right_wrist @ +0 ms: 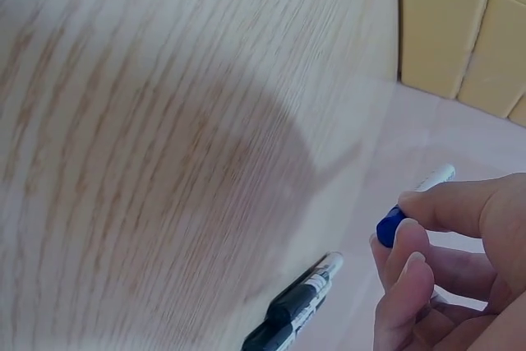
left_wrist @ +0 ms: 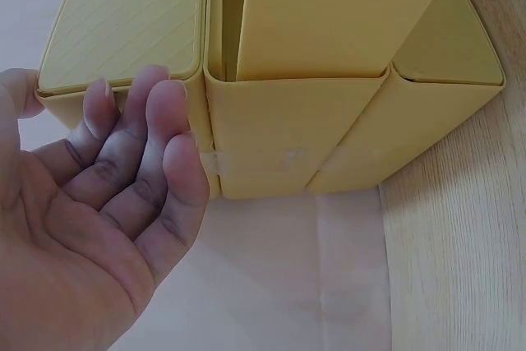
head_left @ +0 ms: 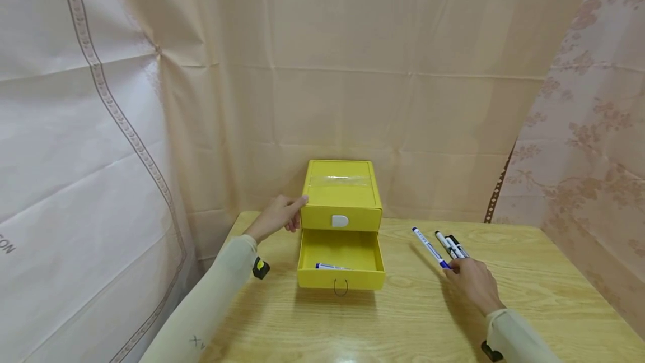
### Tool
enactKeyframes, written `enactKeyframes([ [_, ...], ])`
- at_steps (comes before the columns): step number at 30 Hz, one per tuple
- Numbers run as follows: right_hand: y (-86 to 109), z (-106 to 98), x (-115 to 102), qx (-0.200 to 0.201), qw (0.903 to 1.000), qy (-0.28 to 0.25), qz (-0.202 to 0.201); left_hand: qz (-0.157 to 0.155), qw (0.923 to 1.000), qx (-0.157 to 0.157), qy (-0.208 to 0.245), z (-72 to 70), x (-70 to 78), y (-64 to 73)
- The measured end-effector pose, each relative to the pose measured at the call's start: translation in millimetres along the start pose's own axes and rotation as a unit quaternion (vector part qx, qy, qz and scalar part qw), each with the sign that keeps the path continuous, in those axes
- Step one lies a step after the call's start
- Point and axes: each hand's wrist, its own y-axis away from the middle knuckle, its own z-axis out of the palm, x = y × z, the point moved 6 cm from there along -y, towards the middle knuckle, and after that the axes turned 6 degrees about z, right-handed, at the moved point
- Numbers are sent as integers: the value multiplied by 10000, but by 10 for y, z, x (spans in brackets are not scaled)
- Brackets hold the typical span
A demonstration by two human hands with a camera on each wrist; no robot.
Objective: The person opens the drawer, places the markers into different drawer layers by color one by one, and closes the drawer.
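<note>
A yellow drawer box (head_left: 342, 195) stands on the table with its bottom drawer (head_left: 314, 280) pulled out. Inside that drawer lies a white marker (head_left: 332, 266) with a blue end. My left hand (head_left: 274, 220) touches the box's upper left front corner with the thumb, its other fingers loosely bent beside the wall, as the left wrist view shows. With my right hand (head_left: 475, 283) I pinch another white marker (head_left: 427, 244) by its blue end (right_wrist: 391, 226); its far end points up and away, toward the back. Several black-and-white markers (head_left: 450, 245) lie just beyond that hand.
The wooden table (head_left: 418, 318) carries everything here. A beige cloth (head_left: 342, 71) hangs behind the box, a white one (head_left: 75, 156) at left and a flowered one (head_left: 594, 161) at right. The top drawer is closed, with a white tab (head_left: 340, 221); a thin loop (head_left: 340, 289) hangs on the lower drawer.
</note>
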Motion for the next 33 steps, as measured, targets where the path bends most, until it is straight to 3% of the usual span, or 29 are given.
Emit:
enactKeyframes([
  [33, 197, -143, -424, 326, 9976, -98, -609, 39, 10000, -26, 32, -3, -22, -8],
])
